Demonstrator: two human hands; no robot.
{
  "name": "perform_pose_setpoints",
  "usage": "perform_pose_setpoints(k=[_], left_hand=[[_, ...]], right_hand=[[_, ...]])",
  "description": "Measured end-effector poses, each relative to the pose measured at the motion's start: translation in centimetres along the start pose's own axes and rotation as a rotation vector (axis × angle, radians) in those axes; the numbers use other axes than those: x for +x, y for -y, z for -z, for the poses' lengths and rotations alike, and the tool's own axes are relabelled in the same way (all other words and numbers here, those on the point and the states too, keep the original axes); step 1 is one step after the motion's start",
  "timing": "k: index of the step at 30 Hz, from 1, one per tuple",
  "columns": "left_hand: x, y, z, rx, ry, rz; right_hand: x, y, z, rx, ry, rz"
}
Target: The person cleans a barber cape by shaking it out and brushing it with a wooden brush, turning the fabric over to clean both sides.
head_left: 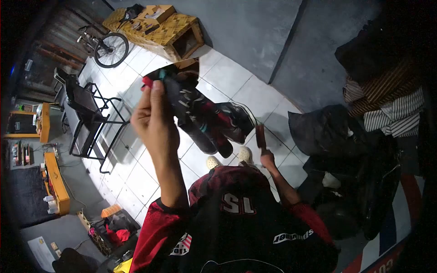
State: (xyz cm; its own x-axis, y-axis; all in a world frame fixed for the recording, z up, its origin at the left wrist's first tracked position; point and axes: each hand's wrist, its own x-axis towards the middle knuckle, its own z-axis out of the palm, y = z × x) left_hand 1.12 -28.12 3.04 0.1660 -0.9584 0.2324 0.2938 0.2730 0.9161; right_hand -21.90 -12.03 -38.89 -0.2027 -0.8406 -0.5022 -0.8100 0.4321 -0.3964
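Note:
My left hand [154, 111] is raised and pinches a red-edged corner of a black garment [191, 102] with white, red and teal print. The garment hangs down and away from me in folds, above the tiles. Lower on the right, my right hand [267, 159] is closed around a dark reddish-brown oblong thing [260, 135], whose kind I cannot make out. A thin pale cord or wire curves from near that thing toward the garment's far end. Whether the two are joined cannot be told.
Dark and striped cloths [391, 113] are heaped at right, by a dark bag-like bundle [323, 129]. A black metal-framed chair [82, 100] stands at left. Behind are a bicycle [110, 50] and a woven-covered low cabinet [182, 29]. White tiles [136, 177] lie underfoot.

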Motion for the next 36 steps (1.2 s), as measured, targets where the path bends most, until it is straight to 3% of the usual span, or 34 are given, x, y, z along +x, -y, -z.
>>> perform_pose_setpoints(k=[2,4,7,10,11,13,15,16,17,19,22,24,26,28,29,32,34,36], left_hand=[[-0.6,1.6,-0.2,-0.060,0.035,0.054],[-1.2,3.0,-0.4,0.018,0.008,0.106],[-2.0,3.4,-1.7,0.101,0.019,0.082],[-2.5,3.4,-3.2,0.044,-0.013,0.035],[-2.5,2.9,-3.2,0.070,0.012,0.044],[-2.2,1.9,-3.6,-0.039,-0.027,-0.010],[-1.6,1.6,-3.4,-0.107,-0.094,-0.108],[-1.3,1.2,-3.0,-0.170,-0.138,-0.124],[-1.1,0.7,-2.5,-0.167,-0.158,-0.150],[-0.7,0.0,-1.6,-0.163,-0.172,-0.197],[-0.6,-0.5,-0.2,-0.036,-0.133,-0.156],[-0.9,-0.6,0.0,0.074,-0.074,-0.072],[-1.2,0.9,0.3,0.146,-0.016,-0.021],[-1.6,2.0,0.1,0.231,0.045,0.040],[-1.8,1.9,-0.5,0.243,0.088,0.015],[-1.9,1.7,-1.2,0.239,0.203,0.099],[-1.9,2.2,-1.1,0.255,0.233,0.022],[-1.5,2.2,-0.6,0.173,0.222,-0.016]], right_hand=[[-2.4,7.1,6.9,0.679,-0.225,0.032],[-5.1,13.4,11.9,1.002,-0.307,0.175],[-6.8,17.5,12.0,0.982,-0.420,0.502],[-9.5,21.4,15.7,0.770,-0.415,0.589],[-8.2,21.6,13.8,0.582,-0.644,0.686],[-4.9,19.2,9.2,0.659,-0.634,0.756],[-3.0,14.5,5.7,0.314,-0.254,0.448],[-0.4,10.2,1.8,-0.115,0.074,0.256],[-1.7,9.0,3.3,-0.016,0.111,0.104],[-3.3,4.4,2.5,-0.037,-0.022,0.299],[-0.6,-0.9,0.1,-0.278,0.394,0.070],[0.0,0.1,1.3,0.004,0.191,-0.027],[-1.7,4.5,6.3,0.251,-0.022,0.027],[-5.8,11.8,14.0,0.751,-0.108,0.059],[-7.1,14.6,16.4,1.143,-0.079,-0.016],[-8.4,18.1,16.9,1.013,-0.250,0.425],[-9.3,19.6,17.5,0.992,-0.157,0.592],[-7.9,18.8,15.1,0.796,-0.220,0.606]])
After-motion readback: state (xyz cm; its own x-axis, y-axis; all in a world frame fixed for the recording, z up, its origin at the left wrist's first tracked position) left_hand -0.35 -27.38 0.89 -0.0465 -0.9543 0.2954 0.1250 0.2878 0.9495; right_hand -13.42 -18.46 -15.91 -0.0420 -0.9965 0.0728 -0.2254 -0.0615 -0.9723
